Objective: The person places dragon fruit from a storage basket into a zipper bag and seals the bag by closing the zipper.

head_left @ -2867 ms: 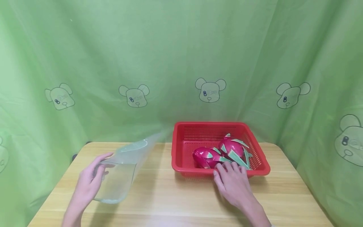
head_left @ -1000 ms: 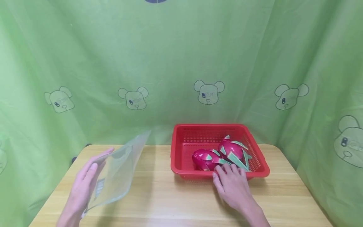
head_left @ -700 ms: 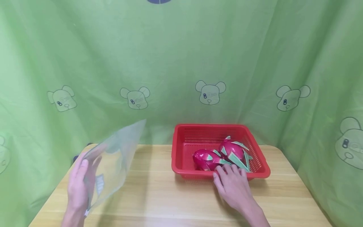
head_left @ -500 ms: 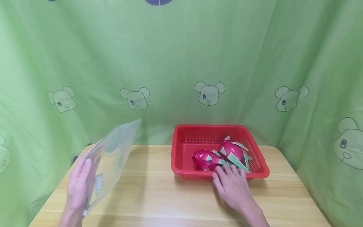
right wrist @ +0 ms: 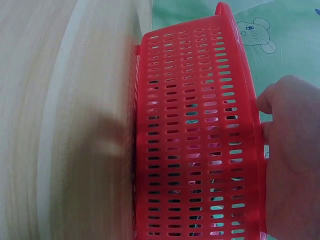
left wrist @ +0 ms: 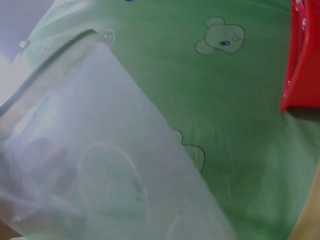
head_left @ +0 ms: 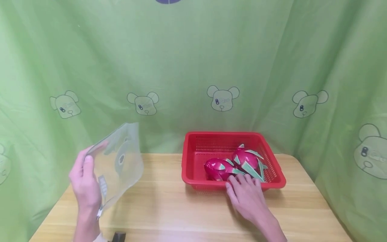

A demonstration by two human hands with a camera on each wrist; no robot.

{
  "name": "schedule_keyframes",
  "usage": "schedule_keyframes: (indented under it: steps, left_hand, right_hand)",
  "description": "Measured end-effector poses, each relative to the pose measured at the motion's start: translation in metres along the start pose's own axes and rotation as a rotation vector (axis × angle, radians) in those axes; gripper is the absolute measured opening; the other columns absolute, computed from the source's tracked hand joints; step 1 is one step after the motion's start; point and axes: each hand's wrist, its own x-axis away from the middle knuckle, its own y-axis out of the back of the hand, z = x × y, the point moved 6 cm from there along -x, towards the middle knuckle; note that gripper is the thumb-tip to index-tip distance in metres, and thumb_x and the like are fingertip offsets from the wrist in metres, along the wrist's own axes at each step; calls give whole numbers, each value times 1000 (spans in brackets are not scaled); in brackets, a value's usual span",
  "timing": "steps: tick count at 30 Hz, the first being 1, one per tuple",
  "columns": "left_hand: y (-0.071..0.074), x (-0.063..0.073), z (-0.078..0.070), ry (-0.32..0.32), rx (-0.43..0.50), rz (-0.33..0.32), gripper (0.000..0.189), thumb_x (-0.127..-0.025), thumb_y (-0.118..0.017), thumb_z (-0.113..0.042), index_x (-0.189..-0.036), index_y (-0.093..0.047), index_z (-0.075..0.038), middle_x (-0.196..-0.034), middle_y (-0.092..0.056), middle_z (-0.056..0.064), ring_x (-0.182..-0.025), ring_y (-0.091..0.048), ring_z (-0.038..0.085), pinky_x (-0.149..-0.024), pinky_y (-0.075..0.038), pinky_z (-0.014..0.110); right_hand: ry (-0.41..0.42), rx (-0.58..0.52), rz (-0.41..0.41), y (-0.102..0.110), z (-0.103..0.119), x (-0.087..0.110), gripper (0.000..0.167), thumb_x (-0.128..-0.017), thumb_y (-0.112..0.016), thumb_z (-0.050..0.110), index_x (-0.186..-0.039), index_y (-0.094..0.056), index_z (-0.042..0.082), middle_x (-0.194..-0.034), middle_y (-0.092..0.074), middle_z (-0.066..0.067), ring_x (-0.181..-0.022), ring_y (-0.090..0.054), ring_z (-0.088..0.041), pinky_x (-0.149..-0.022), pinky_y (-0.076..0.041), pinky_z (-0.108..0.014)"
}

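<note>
My left hand (head_left: 86, 185) pinches the edge of a translucent zip bag (head_left: 128, 161) between thumb and fingers, above the left part of the table. A small white slider (head_left: 99, 213) shows at its lower corner. The bag (left wrist: 125, 120) fills much of the left wrist view, with fingers dimly visible through it. My right hand (head_left: 248, 198) grips the front rim of a red perforated basket (head_left: 199, 183), fingers bent over the edge. Two pink dragon fruits with green leaf tips lie inside: one on the left (head_left: 215, 168), one farther back (head_left: 245, 156).
The wooden table (head_left: 169, 211) holds the basket at its back right. Green curtains (head_left: 181, 60) printed with bear heads surround the table at the back and sides. A dark object (head_left: 119, 236) shows beside the left sleeve.
My left hand has risen and drawn the bag leftward, away from the basket, turning it more upright. My right hand stays at the basket rim, and the dragon fruits have not moved.
</note>
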Motion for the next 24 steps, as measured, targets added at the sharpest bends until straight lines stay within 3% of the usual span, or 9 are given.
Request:
schedule_keyframes:
  steps: [5,10,15,21,24]
  left_hand:
    - [-6,2,-11,-109,-109,-49,37,-108,-36,-6,-127,-67,2,-125,-71,12,-123,-60,24,-108,-43,31]
    - [-11,8,-14,-140,-116,-72,37,-106,-37,-2,-129,-65,6,-126,-70,12,-122,-60,22,-107,-44,29]
    - [-22,11,-10,-165,-91,4,37,-106,-37,3,-131,-63,7,-131,-67,16,-128,-57,24,-111,-42,30]
    - [-33,14,5,-111,-125,95,40,-107,-34,1,-134,-64,-1,-137,-64,9,-134,-52,25,-115,-38,33]
    - [-37,15,11,-115,-163,122,39,-107,-35,0,-132,-65,-1,-138,-63,6,-135,-51,25,-115,-38,33]
  right_hand:
    - [1,-3,4,1,0,-1,35,-103,-52,40,-121,-69,15,-110,-64,-8,-106,-55,-32,-86,-39,-51]
    - [-11,-13,36,4,2,-2,36,-104,-53,40,-123,-70,14,-114,-65,-9,-109,-55,-33,-90,-40,-55]
    - [-24,-53,69,8,6,-6,36,-106,-51,41,-122,-71,16,-117,-66,-9,-112,-55,-34,-90,-43,-57]
    - [-4,-145,72,16,15,-19,24,-104,-56,37,-114,-71,20,-114,-66,-6,-109,-56,-30,-89,-46,-57]
    - [-7,-202,69,21,21,-30,26,-104,-57,37,-118,-70,19,-122,-67,-10,-117,-57,-35,-94,-46,-62]
